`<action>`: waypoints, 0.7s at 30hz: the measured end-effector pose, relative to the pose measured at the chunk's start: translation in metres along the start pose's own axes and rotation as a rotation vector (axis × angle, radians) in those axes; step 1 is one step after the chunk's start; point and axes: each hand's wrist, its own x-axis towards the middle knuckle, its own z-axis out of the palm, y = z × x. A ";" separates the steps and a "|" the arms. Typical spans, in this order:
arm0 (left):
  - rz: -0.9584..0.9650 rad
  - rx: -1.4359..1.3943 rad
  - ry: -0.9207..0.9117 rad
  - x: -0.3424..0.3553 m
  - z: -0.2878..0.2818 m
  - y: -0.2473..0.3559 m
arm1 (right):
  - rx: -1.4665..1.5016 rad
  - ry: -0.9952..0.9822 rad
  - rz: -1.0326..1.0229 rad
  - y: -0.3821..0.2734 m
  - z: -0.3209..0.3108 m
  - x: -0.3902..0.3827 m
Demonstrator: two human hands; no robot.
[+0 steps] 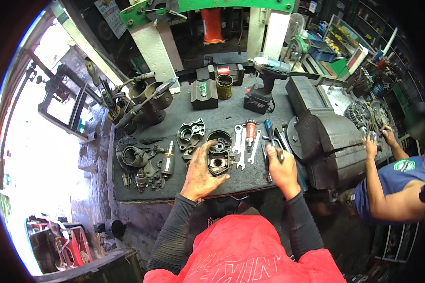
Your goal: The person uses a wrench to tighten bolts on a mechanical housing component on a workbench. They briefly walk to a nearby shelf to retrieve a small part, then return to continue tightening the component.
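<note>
My left hand (200, 172) is open, thumb and fingers spread against the edge of a grey metal motor housing (218, 162) with a round bore and a square opening. Close by lies a cast end cover (192, 130). Over the tools on the right, my right hand (283, 170) is closed in a fist; what it grips is mostly hidden. Beside it are a blue-handled tool (268, 126), a red-and-silver tool (250, 133) and several wrenches (241, 147). An armature (168, 161) stands left of my left hand.
A cordless impact wrench (265, 85), black block (203, 95) and grimy can (224, 87) occupy the bench's back. A large bench vise (328, 141) stands right. Left are a nose housing (133, 154) and metal cylinders (157, 96). Another person's hands (372, 145) handle parts at far right.
</note>
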 end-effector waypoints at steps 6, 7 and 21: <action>-0.025 -0.008 0.125 0.001 0.009 0.012 | -0.303 -0.253 0.219 0.095 0.014 0.083; -0.040 -0.003 0.165 0.001 0.013 0.019 | -0.301 -0.232 0.159 0.105 0.018 0.091; -0.053 0.251 0.242 0.006 0.015 0.055 | -0.546 -0.048 -0.023 0.128 0.052 0.086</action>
